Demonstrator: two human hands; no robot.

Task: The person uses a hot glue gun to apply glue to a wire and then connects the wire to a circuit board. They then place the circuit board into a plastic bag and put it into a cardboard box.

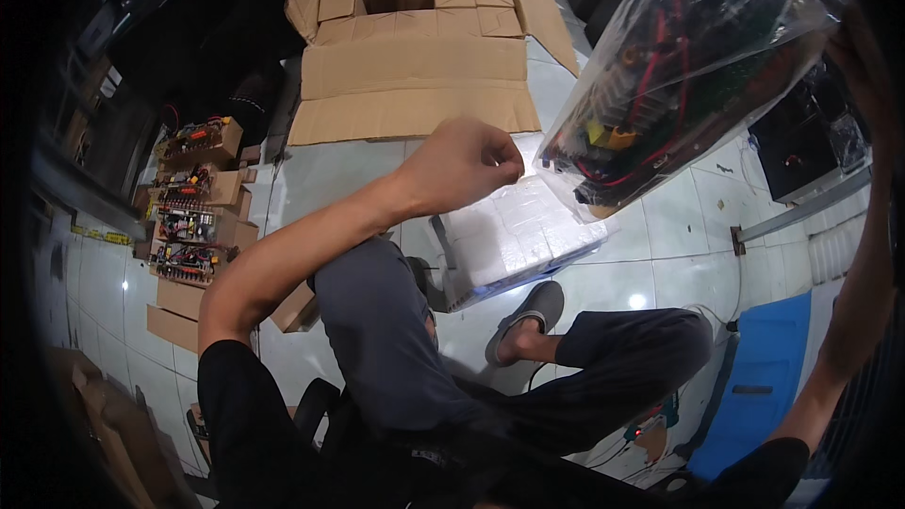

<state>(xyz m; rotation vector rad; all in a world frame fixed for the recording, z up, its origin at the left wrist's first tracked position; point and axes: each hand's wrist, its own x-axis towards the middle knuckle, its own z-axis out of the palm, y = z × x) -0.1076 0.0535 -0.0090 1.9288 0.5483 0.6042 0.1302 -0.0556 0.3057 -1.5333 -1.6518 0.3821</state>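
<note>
My right hand [856,61], raised at the far right and partly in shadow, grips the upper end of a clear plastic bag [754,5]. Inside the bag is a circuit board [650,104] with finned heat sinks, red wires and a yellow connector. The bag hangs tilted, its lower end toward the middle of the view. My left hand [467,165] is left of that end, fingers curled with thumb and index finger together; whatever they may hold is too small to make out. Below it lies a white plastic-wrapped stack [518,231] on the floor.
Ahead, a large open carton [415,118] holds several small brown boxes [457,24]. At the left, several bare circuit boards [189,226] lie on cardboard. A blue panel [759,382] is at the lower right, near cables. A black case [801,146] stands behind a metal bar [801,217].
</note>
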